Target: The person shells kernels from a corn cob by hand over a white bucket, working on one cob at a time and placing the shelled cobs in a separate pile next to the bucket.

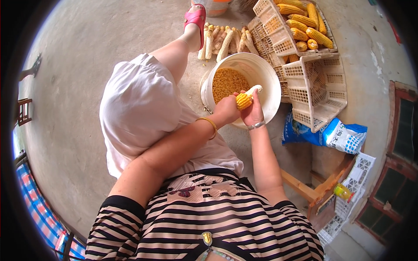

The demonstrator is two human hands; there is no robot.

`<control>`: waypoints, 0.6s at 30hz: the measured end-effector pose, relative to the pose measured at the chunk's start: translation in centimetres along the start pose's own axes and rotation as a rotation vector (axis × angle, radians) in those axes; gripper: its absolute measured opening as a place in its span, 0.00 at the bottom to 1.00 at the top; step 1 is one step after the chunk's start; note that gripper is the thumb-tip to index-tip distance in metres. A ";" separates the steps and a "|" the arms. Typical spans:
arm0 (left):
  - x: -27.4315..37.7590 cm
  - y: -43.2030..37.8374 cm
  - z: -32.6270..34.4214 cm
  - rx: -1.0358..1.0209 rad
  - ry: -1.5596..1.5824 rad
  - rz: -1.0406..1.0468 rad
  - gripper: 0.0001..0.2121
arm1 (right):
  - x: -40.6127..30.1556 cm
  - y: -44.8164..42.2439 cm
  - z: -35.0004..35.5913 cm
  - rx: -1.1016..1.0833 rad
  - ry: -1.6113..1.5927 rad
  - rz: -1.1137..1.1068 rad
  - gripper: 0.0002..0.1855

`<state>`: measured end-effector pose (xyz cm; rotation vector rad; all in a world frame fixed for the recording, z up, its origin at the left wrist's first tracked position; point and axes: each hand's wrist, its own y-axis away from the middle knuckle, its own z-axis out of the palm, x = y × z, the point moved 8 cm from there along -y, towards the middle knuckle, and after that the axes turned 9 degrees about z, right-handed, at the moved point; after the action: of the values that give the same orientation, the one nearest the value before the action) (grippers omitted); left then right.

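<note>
Both of my hands hold one partly shelled ear of corn (243, 101) over a white plastic bucket (266, 70). Yellow kernels cover the lower part of the ear, and its upper end is bare pale cob. My left hand (227, 108), with a gold bangle on the wrist, grips the end that still carries kernels. From the right side, my right hand (254, 110), below which sits a silver band, cradles the ear with its thumb raised along the cob. Loose corn kernels (228, 83) cover the bucket's bottom.
Bare corncobs (225, 42) lie in a row beyond the bucket. A plastic crate (284, 42) with several yellow ears (302, 21) stands at the upper right, beside a tipped crate (321, 88). Nearby are a blue-and-white sack (323, 132) and a wooden frame (313, 192).
</note>
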<state>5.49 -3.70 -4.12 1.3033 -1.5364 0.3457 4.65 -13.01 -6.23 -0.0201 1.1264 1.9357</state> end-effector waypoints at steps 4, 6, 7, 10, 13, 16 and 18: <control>0.1 0.2 0.4 -0.055 -0.001 -0.028 0.19 | -0.1 0.3 -0.4 -0.029 0.076 -0.049 0.18; 0.0 0.1 0.5 -0.014 0.005 -0.005 0.19 | 0.1 -0.1 -1.1 -0.010 0.105 -0.068 0.18; 0.0 0.0 0.4 0.028 0.013 0.019 0.20 | 0.1 -0.5 -1.5 0.012 0.098 -0.092 0.17; 0.3 0.2 0.2 0.019 -0.011 0.005 0.21 | 0.1 -1.1 -2.1 0.086 0.101 -0.154 0.16; 0.4 0.3 0.1 0.063 -0.012 0.054 0.23 | -0.2 -1.7 -3.0 0.178 0.115 -0.188 0.16; 0.6 0.4 -0.4 0.119 -0.090 0.095 0.21 | 0.1 -1.8 -2.6 0.165 0.085 -0.083 0.18; 0.7 0.4 -0.6 0.106 -0.140 0.095 0.18 | 0.5 -0.9 -1.2 0.069 -0.070 0.028 0.17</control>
<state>5.53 -3.54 -3.11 1.3631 -1.7215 0.4083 4.48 -13.30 -7.77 0.1003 1.1516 1.9065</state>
